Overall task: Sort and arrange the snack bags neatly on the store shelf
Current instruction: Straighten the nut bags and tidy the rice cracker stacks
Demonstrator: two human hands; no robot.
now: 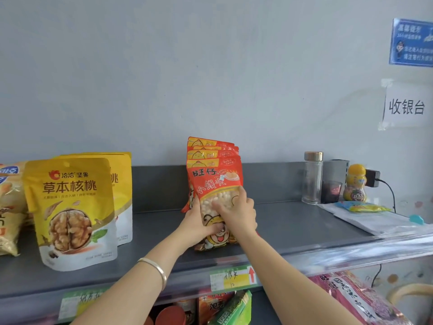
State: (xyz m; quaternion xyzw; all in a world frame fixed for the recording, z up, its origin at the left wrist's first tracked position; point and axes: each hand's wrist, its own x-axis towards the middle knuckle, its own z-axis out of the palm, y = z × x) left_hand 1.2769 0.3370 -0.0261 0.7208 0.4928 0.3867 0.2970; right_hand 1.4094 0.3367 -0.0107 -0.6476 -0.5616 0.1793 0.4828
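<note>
Several red snack bags (214,177) stand upright in a row, one behind another, at the middle of the grey shelf (281,221). My left hand (199,225) grips the lower left side of the front bag. My right hand (237,211) lies on that bag's front with its fingers curled over the clear window. To the left stand two yellow walnut bags (70,207), one behind the other. At the far left edge more snack bags (9,207) are partly cut off.
A clear bottle (312,178), a dark cup (332,191) and a yellow figure-shaped bottle (355,182) stand at the shelf's back right, beside papers and a small blue packet (362,207). A charger with cable (372,178) hangs on the wall. Price tags (232,277) line the shelf edge; more goods sit below.
</note>
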